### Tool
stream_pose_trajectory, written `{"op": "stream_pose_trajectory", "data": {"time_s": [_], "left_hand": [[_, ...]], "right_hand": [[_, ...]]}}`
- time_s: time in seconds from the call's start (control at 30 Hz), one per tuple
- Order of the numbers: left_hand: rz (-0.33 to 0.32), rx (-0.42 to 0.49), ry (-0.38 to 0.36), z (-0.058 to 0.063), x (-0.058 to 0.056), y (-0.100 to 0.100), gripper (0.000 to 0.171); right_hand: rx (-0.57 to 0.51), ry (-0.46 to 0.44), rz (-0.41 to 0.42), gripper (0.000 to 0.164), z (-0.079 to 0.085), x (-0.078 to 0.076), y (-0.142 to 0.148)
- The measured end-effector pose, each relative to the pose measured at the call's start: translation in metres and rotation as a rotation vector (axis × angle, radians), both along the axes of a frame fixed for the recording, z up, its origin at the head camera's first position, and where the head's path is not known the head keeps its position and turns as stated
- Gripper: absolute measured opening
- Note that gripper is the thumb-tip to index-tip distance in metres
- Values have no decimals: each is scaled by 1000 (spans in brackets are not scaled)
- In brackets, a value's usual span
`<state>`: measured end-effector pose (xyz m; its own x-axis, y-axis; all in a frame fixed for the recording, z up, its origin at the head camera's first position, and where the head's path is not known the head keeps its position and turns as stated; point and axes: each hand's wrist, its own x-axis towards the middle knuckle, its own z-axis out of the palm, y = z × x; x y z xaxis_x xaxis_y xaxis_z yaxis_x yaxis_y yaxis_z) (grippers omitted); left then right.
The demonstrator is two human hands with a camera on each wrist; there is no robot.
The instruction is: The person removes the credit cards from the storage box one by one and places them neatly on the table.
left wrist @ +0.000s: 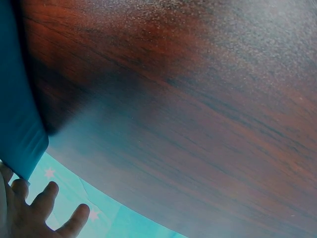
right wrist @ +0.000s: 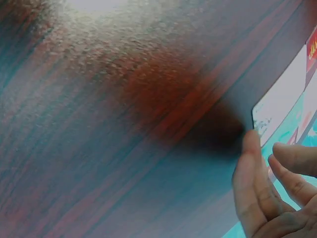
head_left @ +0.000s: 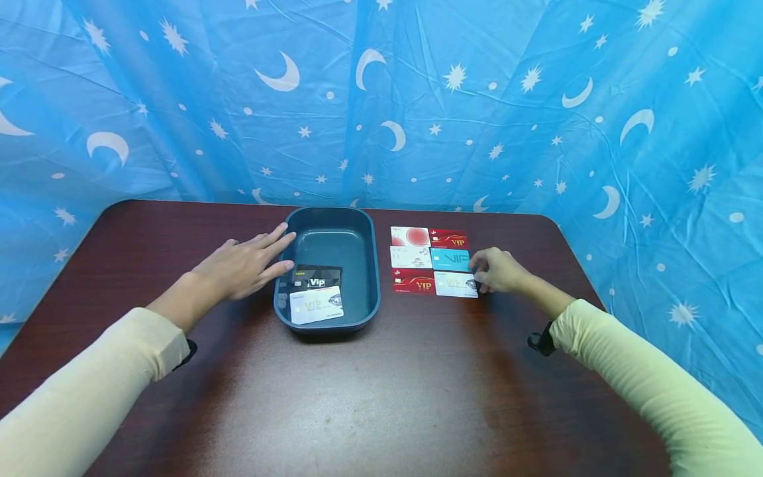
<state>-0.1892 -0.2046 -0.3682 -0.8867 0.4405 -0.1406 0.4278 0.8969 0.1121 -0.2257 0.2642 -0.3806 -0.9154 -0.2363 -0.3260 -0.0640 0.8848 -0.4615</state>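
Note:
A dark blue oblong tray [head_left: 371, 265] stands on the table. Inside lie a black Vip card [head_left: 300, 278] and, overlapping it, a silver-white VIP card [head_left: 316, 305]. My left hand [head_left: 241, 267] reaches the tray's left rim with fingers spread. Right of the tray, several cards lie face up in two columns. At the lower right of that group is a white VIP card [head_left: 453, 284]; my right hand [head_left: 499, 270] has its fingertips at this card's right edge. A teal VIP card [head_left: 448, 259] lies just above it. In the right wrist view, thumb and fingers stand apart.
Other cards in the group are red VIP cards [head_left: 411, 282] [head_left: 447, 238], a white card with a red disc [head_left: 411, 236] and a plain white one [head_left: 408, 257]. The dark wooden table [head_left: 381, 391] has rounded far corners. A blue curtain [head_left: 417, 106] hangs behind it.

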Motion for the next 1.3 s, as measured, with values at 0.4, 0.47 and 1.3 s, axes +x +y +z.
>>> {"op": "stream_pose_trajectory", "data": {"time_s": [0.4, 0.47, 1.3], "left_hand": [[-1, 9, -1, -2, -1, 0, 69], [-4, 10, 0, -1, -1, 0, 69], [-3, 2, -2, -2, -2, -1, 68]], "right_hand": [[-132, 27, 75, 33, 43, -14, -42], [-165, 36, 97, 32, 54, -16, -55], [-291, -100, 363, 39, 59, -5, -185]]}}
